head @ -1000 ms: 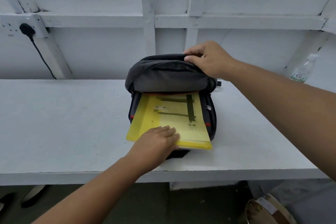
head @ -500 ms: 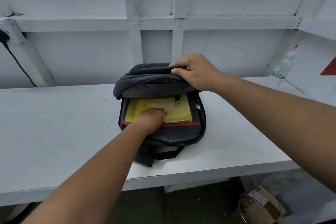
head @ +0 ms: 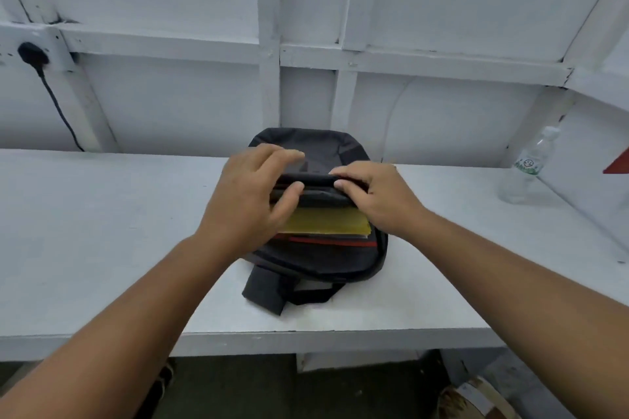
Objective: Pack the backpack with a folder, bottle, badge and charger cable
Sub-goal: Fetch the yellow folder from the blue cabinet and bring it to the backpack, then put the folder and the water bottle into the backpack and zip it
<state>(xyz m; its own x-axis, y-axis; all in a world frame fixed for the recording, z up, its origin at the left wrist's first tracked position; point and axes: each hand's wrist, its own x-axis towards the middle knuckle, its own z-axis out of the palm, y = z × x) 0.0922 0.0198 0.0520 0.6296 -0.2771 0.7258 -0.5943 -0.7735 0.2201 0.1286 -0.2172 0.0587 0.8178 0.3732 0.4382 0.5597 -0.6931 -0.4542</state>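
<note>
A dark grey backpack (head: 316,257) with red trim lies on the white table (head: 102,231), its opening toward me. A yellow folder (head: 326,219) sits inside, only its near edge showing. My left hand (head: 248,201) grips the left part of the backpack's upper flap, thumb under the edge. My right hand (head: 381,197) pinches the same flap on the right. A clear plastic bottle (head: 526,168) stands at the far right of the table. No badge is in view.
A black plug and cable (head: 44,78) hang from a wall socket at the far left. White wall panels rise behind the table. A brown roll (head: 476,400) lies on the floor at lower right.
The folder went from half out to almost fully inside the backpack. My left hand left the folder and took hold of the flap beside my right hand.
</note>
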